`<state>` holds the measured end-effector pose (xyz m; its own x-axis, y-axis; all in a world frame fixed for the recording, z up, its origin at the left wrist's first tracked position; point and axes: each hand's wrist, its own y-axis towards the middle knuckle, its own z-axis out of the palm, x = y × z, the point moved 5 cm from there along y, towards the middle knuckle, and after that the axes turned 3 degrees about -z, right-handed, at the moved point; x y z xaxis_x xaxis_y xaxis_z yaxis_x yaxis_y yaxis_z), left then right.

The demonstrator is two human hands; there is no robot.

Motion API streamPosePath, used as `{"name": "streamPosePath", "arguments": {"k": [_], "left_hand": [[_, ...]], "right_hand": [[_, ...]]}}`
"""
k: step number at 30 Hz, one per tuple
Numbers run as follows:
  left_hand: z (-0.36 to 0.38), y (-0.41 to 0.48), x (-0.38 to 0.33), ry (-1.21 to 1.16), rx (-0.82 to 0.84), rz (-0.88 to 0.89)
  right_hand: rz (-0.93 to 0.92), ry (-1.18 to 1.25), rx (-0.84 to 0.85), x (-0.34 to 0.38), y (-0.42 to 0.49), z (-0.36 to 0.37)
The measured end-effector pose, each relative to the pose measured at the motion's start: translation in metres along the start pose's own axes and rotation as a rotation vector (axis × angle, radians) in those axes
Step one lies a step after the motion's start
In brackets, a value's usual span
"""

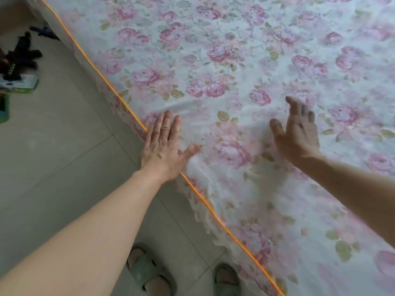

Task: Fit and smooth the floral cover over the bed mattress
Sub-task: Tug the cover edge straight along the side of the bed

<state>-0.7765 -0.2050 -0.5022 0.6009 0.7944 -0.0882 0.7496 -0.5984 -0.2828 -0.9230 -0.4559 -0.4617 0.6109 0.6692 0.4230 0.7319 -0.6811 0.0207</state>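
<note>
One floral cover is spread over the bed mattress, edged by one orange piping line. Two hands are seen. The left hand is laid flat on the cover at the piping edge, fingers straight and pressed together, thumb out. The right hand is stretched over the cover, fingers loosely spread; contact cannot be told. Two green slippers are worn on the tiled floor.

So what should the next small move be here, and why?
Probably sweep the right hand flat across the creases toward the orange piping: the floral cover bunches beside the left hand, which lies flat at that edge.
</note>
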Motion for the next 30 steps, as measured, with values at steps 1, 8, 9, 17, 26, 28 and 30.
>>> {"name": "streamPosePath", "arguments": {"k": [1,8,9,17,26,28,30], "left_hand": [[-0.004,0.007,0.006,0.019,-0.034,-0.032],[-0.051,0.044,0.065,0.004,-0.374,-0.100],[-0.058,0.053,0.066,-0.031,-0.412,-0.105],[-0.064,0.133,-0.036,-0.353,0.063,0.509],[-0.080,0.239,0.129,0.038,-0.028,0.109],[-0.089,0.251,0.156,0.026,-0.023,0.035],[-0.093,0.257,0.168,0.028,0.001,0.016]], "right_hand": [[0.071,-0.068,0.001,-0.019,0.006,-0.004],[0.437,-0.214,-0.021,-0.023,0.024,0.038],[0.397,-0.223,-0.019,0.000,0.032,0.049],[-0.158,-0.090,0.297,0.191,0.040,0.132],[-0.257,-0.235,0.164,0.200,0.044,0.135],[-0.255,-0.243,0.153,0.200,0.045,0.134],[-0.249,-0.249,0.147,0.201,0.046,0.133]]}}
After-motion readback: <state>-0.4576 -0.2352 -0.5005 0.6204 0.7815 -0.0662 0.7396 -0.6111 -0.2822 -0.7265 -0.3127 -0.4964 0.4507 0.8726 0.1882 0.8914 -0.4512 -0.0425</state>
